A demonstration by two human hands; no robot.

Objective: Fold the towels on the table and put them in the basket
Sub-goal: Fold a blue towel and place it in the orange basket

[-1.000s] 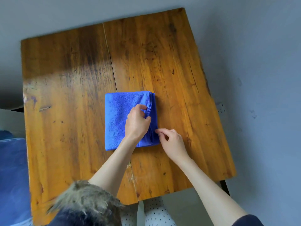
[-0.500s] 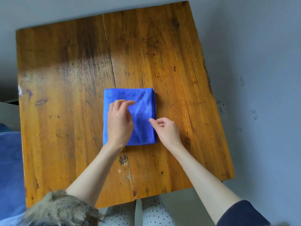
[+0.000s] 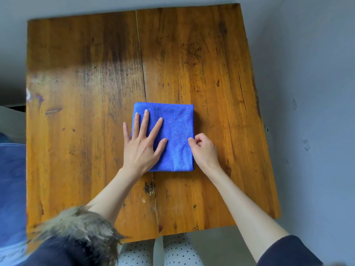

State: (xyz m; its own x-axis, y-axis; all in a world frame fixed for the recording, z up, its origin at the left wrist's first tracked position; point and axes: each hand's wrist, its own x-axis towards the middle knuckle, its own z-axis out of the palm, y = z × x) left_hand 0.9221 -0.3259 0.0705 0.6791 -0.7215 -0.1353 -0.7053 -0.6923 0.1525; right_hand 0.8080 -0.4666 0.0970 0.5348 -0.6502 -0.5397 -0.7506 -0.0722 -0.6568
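Nearest the camera, past a fur-trimmed dark sleeve (image 3: pixel 76 235) and dotted trousers (image 3: pixel 159 250), both forearms reach forward over the wooden counter (image 3: pixel 221 64) toward a single blue towel (image 3: pixel 176 135). That towel lies folded into a compact rectangle close to the middle of the counter, slightly toward the near side, with its long axis running away from the person, near edge to far edge.

On its left half rests the left hand (image 3: pixel 143 144), palm down, fingers (image 3: pixel 146 121) straight and spread, pressing the cloth flat; the little finger lies just off the left edge on bare wood. At the towel's right edge the right hand (image 3: pixel 203 148) sits with its fingers curled, thumb and forefinger meeting at the stitched border about halfway along. It looks like a pinch on that edge, though whether cloth is actually caught between them is hard to tell.

Folding appears finished or nearly so, and the likely next step is lifting the bundle. For that, both hands are already touching it, one on each long side, so neither needs to travel. No basket is in view, so which way the towel must go cannot be judged. Beyond the towel the far counter stretches to a grey wall (image 3: pixel 317 54).
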